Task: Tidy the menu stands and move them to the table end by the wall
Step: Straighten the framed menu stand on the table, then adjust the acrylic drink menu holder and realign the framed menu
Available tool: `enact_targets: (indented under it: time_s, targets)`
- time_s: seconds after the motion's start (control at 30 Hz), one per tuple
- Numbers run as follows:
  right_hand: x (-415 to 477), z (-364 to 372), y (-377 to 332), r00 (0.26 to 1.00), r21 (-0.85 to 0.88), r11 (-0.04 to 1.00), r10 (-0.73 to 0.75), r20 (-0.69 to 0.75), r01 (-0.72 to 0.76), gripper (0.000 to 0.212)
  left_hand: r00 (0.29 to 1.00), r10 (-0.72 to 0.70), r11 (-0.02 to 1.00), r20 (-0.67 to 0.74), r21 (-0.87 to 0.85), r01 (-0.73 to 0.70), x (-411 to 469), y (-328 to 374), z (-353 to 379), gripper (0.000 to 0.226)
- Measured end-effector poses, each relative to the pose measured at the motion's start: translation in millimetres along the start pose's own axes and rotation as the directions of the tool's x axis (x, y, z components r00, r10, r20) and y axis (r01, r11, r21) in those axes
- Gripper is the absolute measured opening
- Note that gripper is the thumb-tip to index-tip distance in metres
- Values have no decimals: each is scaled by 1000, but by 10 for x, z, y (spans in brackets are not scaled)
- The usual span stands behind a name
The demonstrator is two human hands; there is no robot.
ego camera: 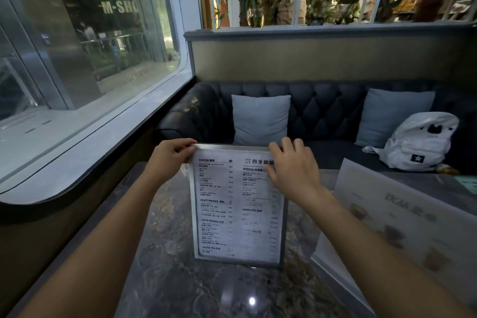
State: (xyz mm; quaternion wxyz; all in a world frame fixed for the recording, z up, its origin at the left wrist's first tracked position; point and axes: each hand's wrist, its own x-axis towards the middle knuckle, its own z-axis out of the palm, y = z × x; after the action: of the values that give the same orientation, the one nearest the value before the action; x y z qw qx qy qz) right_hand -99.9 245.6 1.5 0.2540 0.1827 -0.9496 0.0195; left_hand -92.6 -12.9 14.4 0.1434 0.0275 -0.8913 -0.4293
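- The menu stand (237,204) is upright on the marble table (160,253), near the middle of the table, with its printed face toward the person.
- The left hand (171,153) pinches the top left corner of the stand, thumb in front and fingers behind the frame.
- The right hand (291,165) lies over the top right corner, fingers spread on the face and curled over the top edge; if it really grips or only presses, I cannot tell.
- The two hands are apart, one at each upper corner. I think this hold keeps the tall, thin stand from tipping and lets the person turn it straight.
- A second stand (402,227) leans at the right side of the table, well apart from the hands and not touched.
- The window ledge (85,152) runs along the left side. This side is probably the wall end, so the stand is not yet there.
- Behind the table is a dark sofa (327,108) with a white backpack (420,147).
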Motion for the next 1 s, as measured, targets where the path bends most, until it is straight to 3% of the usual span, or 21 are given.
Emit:
enact_targets:
  time_s: [0.1,0.2,0.4,0.53,0.73,0.87,1.0]
  targets:
    - [-11,-33,28,999,7,1000,-6,37,6,41,1000,0,999,21,32,0,-34,30,13,32]
    - [-61,-103,68,998,9,1000,-16,59,16,47,997,60,991,-48,120,-54,-54,107,61,36]
    - [-241,-404,239,999,6,1000,15,-42,-15,42,923,371,893,-97,309,-327,-103,602,305,34]
    - [-431,-706,464,993,-6,997,78,-83,-78,41,846,532,822,-27,255,-509,-184,1038,605,27]
    - [-900,-1113,893,966,-28,970,238,-96,-242,38,774,628,772,83,59,-633,-356,1556,1114,29]
    - [-1279,-1228,1127,938,-46,938,339,-65,-343,35,724,666,735,183,8,-678,-471,1734,1441,31]
    - [-1584,-1238,1297,894,-29,893,449,-11,-449,30,716,643,748,271,-22,-663,-534,1775,1667,29]
